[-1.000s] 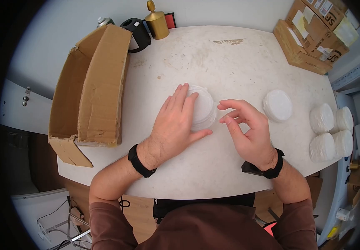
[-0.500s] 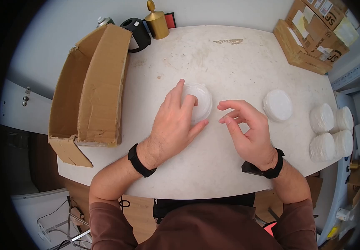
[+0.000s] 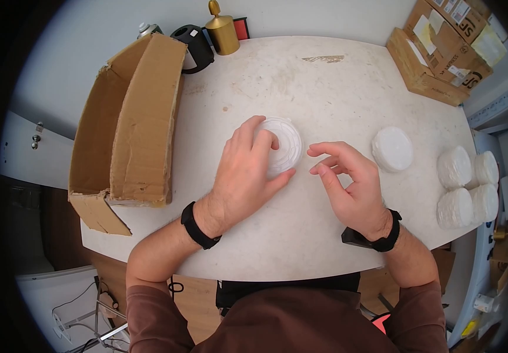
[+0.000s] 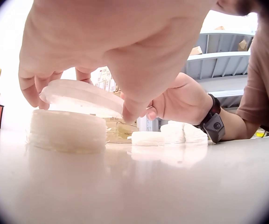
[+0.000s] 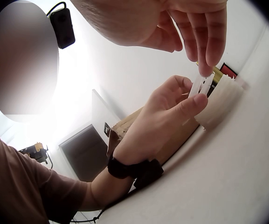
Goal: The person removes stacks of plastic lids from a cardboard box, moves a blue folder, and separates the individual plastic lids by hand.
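Observation:
My left hand (image 3: 239, 165) pinches a round, translucent white plastic lid (image 3: 290, 144) by its edge, thumb on the near side and fingers on the far side. In the left wrist view this lid (image 4: 78, 94) is tilted, raised at one side above a short round white stack (image 4: 66, 130) on the table. My right hand (image 3: 351, 182) hovers to the right of the lid, fingers loosely curled with nothing between them. From the right wrist view, the left hand's thumb and fingers show at the lid's rim beside the stack (image 5: 222, 102).
One white round stack (image 3: 392, 149) stands right of my right hand, and several more (image 3: 455, 207) sit by the table's right edge. A long cardboard box (image 3: 142, 129) takes up the left side. Shipping cartons (image 3: 436, 53), a gold canister (image 3: 223, 35) and a black holder (image 3: 195, 50) stand at the back.
My left fingers have curled from nearly straight, and the thumb has come up to the lid's near edge. The lid's ridged rings now show more clearly. The right hand has stayed in place.

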Available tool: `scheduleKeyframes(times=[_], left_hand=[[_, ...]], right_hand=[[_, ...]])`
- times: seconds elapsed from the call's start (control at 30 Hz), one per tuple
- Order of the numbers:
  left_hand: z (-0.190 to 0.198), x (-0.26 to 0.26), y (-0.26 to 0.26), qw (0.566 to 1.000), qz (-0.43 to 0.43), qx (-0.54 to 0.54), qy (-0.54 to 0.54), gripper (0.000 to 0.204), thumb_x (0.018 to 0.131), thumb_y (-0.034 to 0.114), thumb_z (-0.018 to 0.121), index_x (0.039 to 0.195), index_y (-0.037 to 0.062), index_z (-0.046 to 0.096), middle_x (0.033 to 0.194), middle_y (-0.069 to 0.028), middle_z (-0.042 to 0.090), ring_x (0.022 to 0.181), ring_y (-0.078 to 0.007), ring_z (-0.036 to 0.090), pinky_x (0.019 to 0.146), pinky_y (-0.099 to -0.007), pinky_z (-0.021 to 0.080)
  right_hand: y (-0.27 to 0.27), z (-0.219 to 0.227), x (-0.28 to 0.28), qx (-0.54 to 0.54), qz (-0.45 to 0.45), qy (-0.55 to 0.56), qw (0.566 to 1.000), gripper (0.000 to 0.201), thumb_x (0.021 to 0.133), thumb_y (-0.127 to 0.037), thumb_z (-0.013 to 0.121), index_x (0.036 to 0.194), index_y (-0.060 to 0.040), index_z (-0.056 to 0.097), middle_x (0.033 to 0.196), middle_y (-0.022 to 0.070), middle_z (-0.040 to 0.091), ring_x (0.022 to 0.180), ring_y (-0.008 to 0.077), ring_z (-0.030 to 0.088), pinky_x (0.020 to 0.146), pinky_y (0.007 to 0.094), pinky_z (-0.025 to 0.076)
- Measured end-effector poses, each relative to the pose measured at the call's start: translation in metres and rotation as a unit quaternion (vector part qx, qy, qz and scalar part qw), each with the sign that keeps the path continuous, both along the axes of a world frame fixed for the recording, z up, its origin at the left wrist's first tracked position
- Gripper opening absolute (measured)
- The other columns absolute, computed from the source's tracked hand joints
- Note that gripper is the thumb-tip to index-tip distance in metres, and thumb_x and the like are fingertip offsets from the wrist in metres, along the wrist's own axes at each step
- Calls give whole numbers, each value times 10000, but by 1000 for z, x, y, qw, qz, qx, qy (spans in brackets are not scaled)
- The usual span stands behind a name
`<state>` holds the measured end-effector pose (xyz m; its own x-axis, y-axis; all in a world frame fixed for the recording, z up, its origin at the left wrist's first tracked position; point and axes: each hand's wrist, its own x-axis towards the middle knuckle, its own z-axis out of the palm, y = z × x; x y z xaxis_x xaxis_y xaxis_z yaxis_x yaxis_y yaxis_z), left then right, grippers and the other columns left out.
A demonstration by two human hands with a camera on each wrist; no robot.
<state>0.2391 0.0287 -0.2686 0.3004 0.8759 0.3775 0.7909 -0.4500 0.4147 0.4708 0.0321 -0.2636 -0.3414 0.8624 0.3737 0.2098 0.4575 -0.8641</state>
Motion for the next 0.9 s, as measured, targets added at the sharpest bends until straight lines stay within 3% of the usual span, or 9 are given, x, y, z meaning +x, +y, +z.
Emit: scheduleKeyframes(times=[0.33, 0.4, 0.73, 0.83, 0.9], left_hand=[[-6, -6, 6, 999, 9, -39, -23, 533, 871, 184, 919, 1159, 22, 500, 1573, -360, 414, 1382, -566, 514, 1115, -525, 507], [-8, -8, 7, 999, 3, -9, 36, 536, 863, 209, 922, 1142, 20, 505, 1575, -355, 433, 1382, -569, 515, 1125, -526, 499], [-3, -5, 4, 999, 24, -23, 36, 555, 834, 261, 937, 1120, 24, 524, 1554, -364, 455, 1378, -532, 523, 1130, -527, 492], [-4, -5, 3, 999, 29, 3, 45, 558, 853, 274, 930, 1126, 16, 517, 1543, -364, 446, 1306, -506, 591, 1033, -499, 562], [-4, -5, 3, 998, 35, -48, 12, 547, 881, 262, 920, 1137, 6, 509, 1536, -349, 441, 1206, -470, 659, 893, -462, 616]], right_hand=[[0, 1, 0, 10, 2, -10, 1000, 305, 956, 99, 648, 1248, 21, 691, 1152, 157, 750, 878, 215, 764, 743, 314, 613], [0, 2, 0, 7, 2, -11, 1000, 298, 957, 99, 647, 1241, 21, 694, 1147, 155, 750, 875, 214, 763, 742, 313, 611], [1, 2, 1, 6, 11, -22, 1000, 250, 967, 88, 646, 1199, 18, 708, 1101, 140, 746, 865, 211, 752, 734, 310, 603], [0, 3, 1, 5, 11, -24, 1000, 238, 970, 86, 645, 1189, 20, 711, 1088, 141, 746, 862, 213, 749, 736, 310, 604], [0, 3, 1, 2, 12, -22, 1000, 234, 970, 86, 644, 1185, 22, 712, 1083, 141, 746, 862, 213, 748, 737, 311, 604]])
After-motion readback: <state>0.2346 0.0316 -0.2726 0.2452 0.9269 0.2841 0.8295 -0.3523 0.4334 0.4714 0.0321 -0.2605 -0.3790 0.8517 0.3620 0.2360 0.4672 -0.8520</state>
